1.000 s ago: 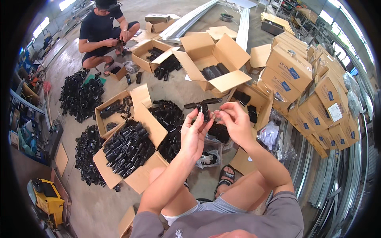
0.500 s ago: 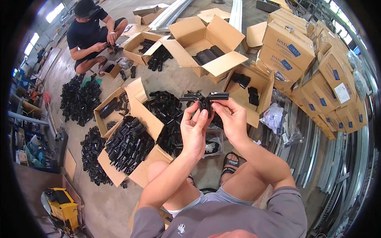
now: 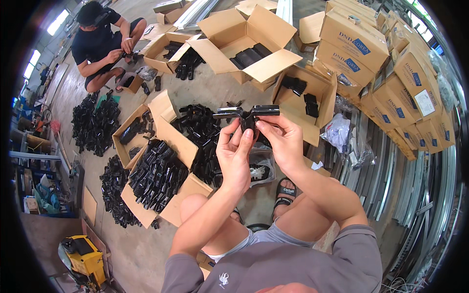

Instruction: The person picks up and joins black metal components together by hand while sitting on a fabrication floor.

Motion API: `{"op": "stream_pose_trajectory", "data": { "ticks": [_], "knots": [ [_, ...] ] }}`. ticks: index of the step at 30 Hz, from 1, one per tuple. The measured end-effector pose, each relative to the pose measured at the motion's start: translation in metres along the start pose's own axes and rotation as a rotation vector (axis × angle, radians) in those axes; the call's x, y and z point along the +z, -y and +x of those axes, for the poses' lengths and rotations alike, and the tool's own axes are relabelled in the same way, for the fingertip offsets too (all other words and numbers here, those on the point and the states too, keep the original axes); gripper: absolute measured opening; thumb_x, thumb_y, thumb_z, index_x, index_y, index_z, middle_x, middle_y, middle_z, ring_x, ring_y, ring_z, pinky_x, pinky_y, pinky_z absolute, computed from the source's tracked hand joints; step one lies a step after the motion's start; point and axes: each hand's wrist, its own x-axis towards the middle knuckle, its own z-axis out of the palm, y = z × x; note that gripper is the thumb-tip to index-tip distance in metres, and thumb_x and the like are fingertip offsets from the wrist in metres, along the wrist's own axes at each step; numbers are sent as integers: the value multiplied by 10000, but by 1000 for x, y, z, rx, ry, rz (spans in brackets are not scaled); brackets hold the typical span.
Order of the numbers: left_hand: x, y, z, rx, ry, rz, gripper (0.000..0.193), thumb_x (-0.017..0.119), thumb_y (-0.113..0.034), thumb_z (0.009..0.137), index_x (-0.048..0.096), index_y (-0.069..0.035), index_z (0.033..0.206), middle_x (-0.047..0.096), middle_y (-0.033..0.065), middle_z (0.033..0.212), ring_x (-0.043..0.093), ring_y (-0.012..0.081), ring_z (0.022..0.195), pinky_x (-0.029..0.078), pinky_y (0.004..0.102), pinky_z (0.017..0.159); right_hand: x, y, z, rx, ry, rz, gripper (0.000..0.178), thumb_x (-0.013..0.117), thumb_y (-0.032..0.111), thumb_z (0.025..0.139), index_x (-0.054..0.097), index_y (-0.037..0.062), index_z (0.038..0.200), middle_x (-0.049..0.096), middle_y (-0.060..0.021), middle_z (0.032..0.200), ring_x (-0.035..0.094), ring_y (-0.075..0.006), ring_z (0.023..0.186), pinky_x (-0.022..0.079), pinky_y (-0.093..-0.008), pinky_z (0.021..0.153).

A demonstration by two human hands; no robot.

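In front of my chest I hold a black T-shaped bracket (image 3: 248, 122) with two arms spread left and right. My left hand (image 3: 234, 156) is closed on its lower middle, thumb toward me. My right hand (image 3: 284, 146) pinches the same part from the other side, below the right arm of the bracket. Whether the bracket is one part or two fitted together, I cannot tell. Just beyond and left of my hands lies a heap of similar black brackets (image 3: 195, 119). Under my wrists sits a clear plastic bag (image 3: 266, 163) with dark pieces in it.
An open carton (image 3: 159, 171) piled with black brackets stands at left, beside more heaps (image 3: 95, 124). Open cartons (image 3: 273, 36) lie ahead. Stacked closed boxes (image 3: 351, 49) and metal profiles (image 3: 391, 180) are at right. A co-worker (image 3: 97, 44) crouches far left, handling a dark part.
My view has shifted slightly. The bracket has tilted in my hands, its stem and arms now showing more clearly. Both hands keep their grip.
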Motion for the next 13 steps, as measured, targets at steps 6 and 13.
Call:
{"op": "stream_pose_trajectory", "data": {
  "ticks": [6,13],
  "knots": [
    [-1,0,0,7,7,-4,336,636,-27,955,513,-19,1267,643,149,1239,631,190,1126,518,340,990,-2,-3,-1,-61,12,-69,188,689,-18,896,699,-47,1082,655,-46,1034,666,-122,921,521,-251,819],
    [-1,-1,0,-8,-5,56,345,623,-52,966,497,-68,1287,672,113,1186,639,177,1101,517,350,1000,-1,-5,-3,-71,-6,-14,184,672,-13,910,709,-23,1090,653,-65,1062,676,-153,957,528,-265,863]
  ]
}}
